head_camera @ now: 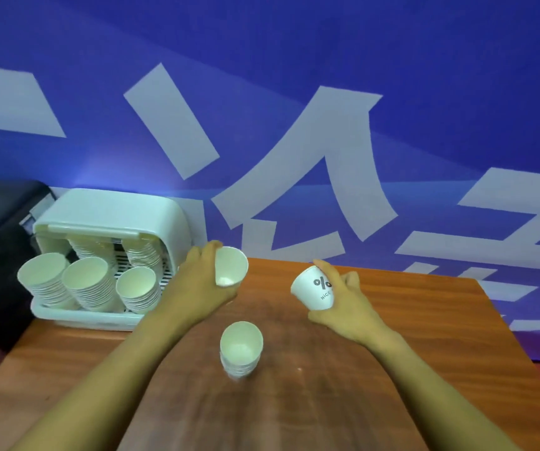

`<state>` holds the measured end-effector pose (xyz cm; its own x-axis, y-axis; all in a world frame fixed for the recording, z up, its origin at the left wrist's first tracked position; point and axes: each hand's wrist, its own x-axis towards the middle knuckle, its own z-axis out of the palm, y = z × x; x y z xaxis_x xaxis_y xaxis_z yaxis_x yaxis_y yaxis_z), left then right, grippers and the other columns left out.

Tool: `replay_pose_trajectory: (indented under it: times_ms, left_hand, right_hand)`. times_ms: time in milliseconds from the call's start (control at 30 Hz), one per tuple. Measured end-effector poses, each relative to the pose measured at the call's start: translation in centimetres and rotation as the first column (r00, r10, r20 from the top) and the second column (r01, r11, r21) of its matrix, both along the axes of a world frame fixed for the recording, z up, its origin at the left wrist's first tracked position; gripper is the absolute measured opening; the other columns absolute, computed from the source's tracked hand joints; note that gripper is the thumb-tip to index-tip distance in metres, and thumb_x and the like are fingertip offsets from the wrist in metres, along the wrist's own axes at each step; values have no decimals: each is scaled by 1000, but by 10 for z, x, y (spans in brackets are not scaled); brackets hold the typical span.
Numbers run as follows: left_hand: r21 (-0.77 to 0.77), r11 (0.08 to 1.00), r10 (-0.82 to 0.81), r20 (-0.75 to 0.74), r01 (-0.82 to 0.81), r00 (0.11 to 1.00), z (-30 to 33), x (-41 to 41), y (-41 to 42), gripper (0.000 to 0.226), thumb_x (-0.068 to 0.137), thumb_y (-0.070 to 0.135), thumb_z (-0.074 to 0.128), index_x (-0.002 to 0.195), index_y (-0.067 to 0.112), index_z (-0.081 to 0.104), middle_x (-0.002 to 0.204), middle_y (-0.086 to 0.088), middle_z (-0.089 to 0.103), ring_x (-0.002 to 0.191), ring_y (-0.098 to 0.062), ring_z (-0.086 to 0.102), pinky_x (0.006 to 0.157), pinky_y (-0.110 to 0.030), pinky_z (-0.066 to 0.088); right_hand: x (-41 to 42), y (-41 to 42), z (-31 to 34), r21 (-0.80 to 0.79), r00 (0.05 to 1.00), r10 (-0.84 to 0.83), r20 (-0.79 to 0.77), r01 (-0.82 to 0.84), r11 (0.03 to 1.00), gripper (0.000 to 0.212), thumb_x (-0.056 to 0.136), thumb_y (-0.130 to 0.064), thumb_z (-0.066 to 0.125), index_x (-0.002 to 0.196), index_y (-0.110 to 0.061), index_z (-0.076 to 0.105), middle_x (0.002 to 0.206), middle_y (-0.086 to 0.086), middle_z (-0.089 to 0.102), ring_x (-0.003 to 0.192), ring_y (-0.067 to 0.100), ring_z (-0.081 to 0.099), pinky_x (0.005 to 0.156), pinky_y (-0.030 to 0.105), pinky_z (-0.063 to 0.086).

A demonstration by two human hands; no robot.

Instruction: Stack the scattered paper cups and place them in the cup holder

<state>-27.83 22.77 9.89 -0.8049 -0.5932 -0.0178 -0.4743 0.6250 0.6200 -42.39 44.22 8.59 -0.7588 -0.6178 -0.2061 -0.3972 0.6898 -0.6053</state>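
My left hand (197,281) grips a plain white paper cup (231,266); my right hand (343,301) grips a printed cup (314,289). I see the cup holder (105,209) far left on the table (408,320), a short stack (241,348) between my arms.

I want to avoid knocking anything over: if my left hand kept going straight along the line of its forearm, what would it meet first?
Probably nothing on the table: the left hand, gripping a paper cup, points at the blue banner wall. The cup holder sits just left of that line; depth is unclear.
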Motion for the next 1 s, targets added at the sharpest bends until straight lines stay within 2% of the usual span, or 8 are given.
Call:
replay_pose_trajectory:
  times_ms: [167, 267, 333, 433, 633, 733, 833, 1000]
  left_hand:
    - [-102, 989, 105, 13, -104, 994, 0, 31, -54, 70, 75, 39, 73, 134, 24, 38, 132, -4, 41, 119, -28, 47, 88, -39, 42]
    - [-133, 981, 146, 38, -140, 989, -3, 45, -86, 73, 76, 43, 72, 136, 23, 36, 133, -8, 43, 119, -33, 47, 86, -41, 43]
    - [-142, 981, 143, 62, -133, 988, -6, 52, -109, 75, 76, 46, 71, 138, 25, 33, 133, -9, 43, 118, -35, 49, 84, -42, 44]
    - [-138, 988, 86, 99, -72, 991, -12, 61, -142, 75, 77, 41, 71, 139, 23, 33, 132, -8, 43, 118, -33, 48, 82, -38, 41]
    - [-109, 992, -53, 113, 65, 992, -33, 78, -182, 66, 76, 45, 70, 130, 23, 40, 126, -3, 46, 113, -27, 49, 81, -37, 45]
    - [-113, 988, -91, 105, 102, 990, -43, 80, -189, 64, 75, 49, 69, 128, 25, 41, 123, -1, 48, 112, -26, 49, 83, -38, 46]
    - [-112, 987, -105, 86, 115, 991, -51, 78, -192, 68, 73, 48, 69, 131, 26, 41, 124, 1, 48, 114, -26, 50, 87, -39, 45]
    - [-127, 983, -123, 55, 130, 991, -55, 73, -189, 68, 73, 53, 70, 128, 25, 43, 122, 1, 50, 111, -26, 51, 86, -41, 45]
  right_hand:
    - [5, -36, -1, -67, 1000, 1, 17, 1, 998, 89, 68, -17, 77, 139, -35, 27, 116, 3, 37, 88, 18, 55, 58, 24, 53]
    - [13, -60, 3, -135, 1000, -29, 2, 29, 990, 73, 74, -26, 78, 128, -28, 29, 111, 5, 48, 84, 13, 56, 46, 15, 47]
    - [20, -80, 8, -141, 997, -64, -30, 59, 988, 62, 80, -34, 73, 122, -28, 28, 107, 2, 52, 80, 8, 55, 49, 12, 40]
    - [34, -114, 8, -188, 986, -166, 1, 164, 968, 55, 83, -39, 68, 119, -28, 28, 107, 4, 56, 83, 14, 58, 57, 21, 46]
    - [73, -174, -2, -102, 964, -247, -96, 237, 966, 61, 74, -43, 69, 117, -31, 27, 102, 2, 57, 92, 24, 56, 69, 34, 48]
    - [87, -189, -6, -120, 962, -265, -72, 255, 959, 65, 73, -31, 72, 122, -28, 29, 116, 1, 52, 94, 21, 54, 71, 32, 47]
    - [97, -199, -8, -120, 966, -248, -74, 239, 964, 83, 70, -25, 76, 137, -31, 27, 134, -1, 43, 111, 20, 50, 84, 32, 48]
    - [104, -203, -10, -81, 974, -211, -80, 205, 975, 95, 68, -21, 77, 146, -32, 23, 143, -2, 35, 124, 19, 43, 91, 23, 38]
